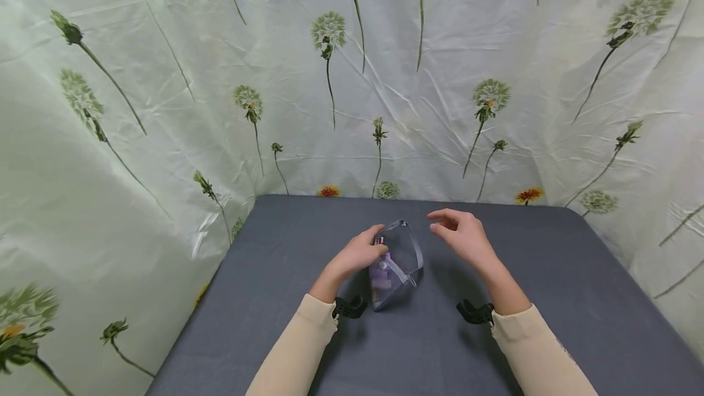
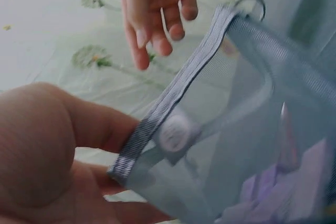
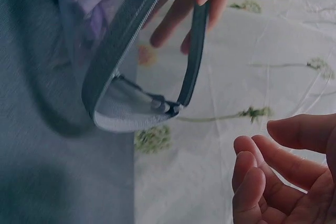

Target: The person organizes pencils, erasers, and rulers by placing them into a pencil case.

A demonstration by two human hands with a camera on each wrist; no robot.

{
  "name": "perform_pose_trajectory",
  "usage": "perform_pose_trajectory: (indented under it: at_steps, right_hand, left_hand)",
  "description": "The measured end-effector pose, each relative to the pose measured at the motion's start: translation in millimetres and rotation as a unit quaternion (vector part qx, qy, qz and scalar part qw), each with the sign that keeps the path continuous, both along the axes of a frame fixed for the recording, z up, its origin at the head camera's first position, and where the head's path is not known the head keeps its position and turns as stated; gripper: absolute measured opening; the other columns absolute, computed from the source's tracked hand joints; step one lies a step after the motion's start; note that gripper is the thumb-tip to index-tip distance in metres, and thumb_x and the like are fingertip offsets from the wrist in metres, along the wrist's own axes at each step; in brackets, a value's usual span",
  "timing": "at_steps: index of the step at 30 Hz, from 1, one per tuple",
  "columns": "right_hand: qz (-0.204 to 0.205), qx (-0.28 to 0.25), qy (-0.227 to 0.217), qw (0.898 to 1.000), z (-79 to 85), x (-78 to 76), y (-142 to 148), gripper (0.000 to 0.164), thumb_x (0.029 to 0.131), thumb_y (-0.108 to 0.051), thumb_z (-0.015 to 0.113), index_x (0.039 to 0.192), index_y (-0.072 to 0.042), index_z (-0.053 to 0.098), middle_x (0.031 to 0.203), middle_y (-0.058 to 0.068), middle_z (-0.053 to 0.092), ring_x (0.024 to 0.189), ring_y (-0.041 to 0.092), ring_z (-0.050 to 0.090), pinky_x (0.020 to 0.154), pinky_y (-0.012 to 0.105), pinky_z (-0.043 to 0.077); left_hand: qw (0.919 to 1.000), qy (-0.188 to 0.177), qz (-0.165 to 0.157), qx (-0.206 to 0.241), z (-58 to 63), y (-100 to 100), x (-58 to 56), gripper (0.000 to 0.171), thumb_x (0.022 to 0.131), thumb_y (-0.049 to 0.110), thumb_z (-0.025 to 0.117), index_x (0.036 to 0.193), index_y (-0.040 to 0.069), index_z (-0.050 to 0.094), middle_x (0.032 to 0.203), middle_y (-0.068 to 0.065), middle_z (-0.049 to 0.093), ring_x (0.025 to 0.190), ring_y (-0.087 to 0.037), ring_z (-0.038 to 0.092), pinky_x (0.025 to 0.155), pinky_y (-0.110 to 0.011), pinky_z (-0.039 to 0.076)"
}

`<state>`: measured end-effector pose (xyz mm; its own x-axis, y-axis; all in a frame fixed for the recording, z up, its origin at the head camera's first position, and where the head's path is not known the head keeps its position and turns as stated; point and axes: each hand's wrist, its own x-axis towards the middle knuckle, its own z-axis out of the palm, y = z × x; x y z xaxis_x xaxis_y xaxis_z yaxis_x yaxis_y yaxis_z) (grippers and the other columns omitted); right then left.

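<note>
A see-through grey mesh zipper pouch (image 1: 404,252) stands with its mouth unzipped on the dark table. Inside it lie purple pieces (image 2: 286,187) and a slim pointed item (image 2: 286,140) whose kind I cannot tell. My left hand (image 1: 360,253) pinches the pouch's edge on its left side, the thumb toward me and the fingers behind the mesh. To the right of the pouch my right hand (image 1: 462,234) hovers above the table, fingers loosely bent and holding nothing. In the right wrist view the zipper pull (image 3: 172,109) sits at one end of the mouth.
The dark grey table (image 1: 297,225) reaches back to a pale curtain (image 1: 396,78) printed with dandelions, which also runs along the left and right sides. Each wrist wears a black band (image 1: 351,307).
</note>
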<state>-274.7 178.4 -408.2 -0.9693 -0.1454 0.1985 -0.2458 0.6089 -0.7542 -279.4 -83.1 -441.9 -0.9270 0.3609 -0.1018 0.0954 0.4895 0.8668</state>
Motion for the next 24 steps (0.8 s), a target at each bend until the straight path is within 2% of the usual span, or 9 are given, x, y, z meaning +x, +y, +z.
perform_pose_trajectory:
  at_steps: [4, 10, 13, 16, 20, 24]
  right_hand:
    - [-0.007, -0.004, -0.018, 1.000, -6.5, 0.6, 10.7, 0.027, 0.098, -0.020, 0.067, 0.125, -0.014, 0.070, 0.092, 0.005, 0.070, 0.078, 0.025, 0.063, 0.063, 0.037, 0.051]
    - [-0.010, -0.004, -0.025, 1.000, -15.0, -0.3, 25.1, 0.028, 0.099, -0.020, 0.066, 0.125, -0.012, 0.070, 0.092, 0.005, 0.070, 0.075, 0.022, 0.063, 0.064, 0.038, 0.054]
    - [-0.011, 0.005, -0.025, 1.000, -17.9, -0.9, 31.6, 0.028, 0.100, -0.021, 0.065, 0.125, -0.012, 0.069, 0.092, 0.004, 0.070, 0.074, 0.021, 0.064, 0.065, 0.037, 0.054]
    - [-0.010, 0.012, -0.028, 0.999, -21.0, -0.4, 38.4, 0.027, 0.099, -0.019, 0.065, 0.125, -0.010, 0.069, 0.091, 0.005, 0.070, 0.073, 0.023, 0.064, 0.065, 0.038, 0.055]
    - [0.001, 0.019, -0.042, 0.999, -26.0, 2.6, 47.5, 0.029, 0.100, -0.019, 0.065, 0.126, -0.009, 0.068, 0.094, 0.009, 0.070, 0.079, 0.032, 0.064, 0.067, 0.041, 0.055]
    - [0.012, 0.024, -0.061, 0.998, -32.9, 7.3, 55.2, 0.031, 0.100, -0.021, 0.064, 0.129, -0.008, 0.066, 0.096, 0.014, 0.068, 0.080, 0.035, 0.062, 0.065, 0.040, 0.054]
  left_hand:
    - [0.9993, 0.028, 0.016, -0.020, -4.8, 13.7, 5.7, 0.062, 0.099, 0.025, 0.054, 0.158, 0.016, 0.036, 0.158, -0.012, 0.037, 0.143, -0.033, 0.036, 0.105, -0.055, 0.038]
    - [0.9953, 0.082, 0.018, -0.050, -12.0, 34.9, 7.9, 0.061, 0.103, 0.031, 0.052, 0.156, 0.006, 0.037, 0.158, -0.014, 0.036, 0.150, -0.037, 0.021, 0.117, -0.056, 0.022]
    - [0.9928, 0.090, 0.016, -0.077, -19.1, 44.8, 9.9, 0.065, 0.104, 0.040, 0.050, 0.157, 0.006, 0.035, 0.160, -0.018, 0.031, 0.150, -0.040, 0.015, 0.115, -0.065, 0.018]
    - [0.9891, 0.086, 0.017, -0.118, -26.5, 52.3, 15.1, 0.071, 0.103, 0.052, 0.046, 0.159, 0.011, 0.031, 0.164, -0.019, 0.022, 0.151, -0.042, 0.007, 0.111, -0.072, 0.014]
    - [0.9786, 0.095, 0.019, -0.182, -34.8, 56.9, 22.3, 0.072, 0.101, 0.056, 0.048, 0.160, 0.019, 0.033, 0.165, -0.020, 0.016, 0.151, -0.042, -0.001, 0.109, -0.076, 0.010]
    - [0.9649, 0.113, 0.008, -0.237, -42.7, 56.6, 27.5, 0.066, 0.101, 0.047, 0.055, 0.159, 0.024, 0.036, 0.165, -0.021, 0.013, 0.151, -0.044, -0.001, 0.108, -0.077, 0.011]
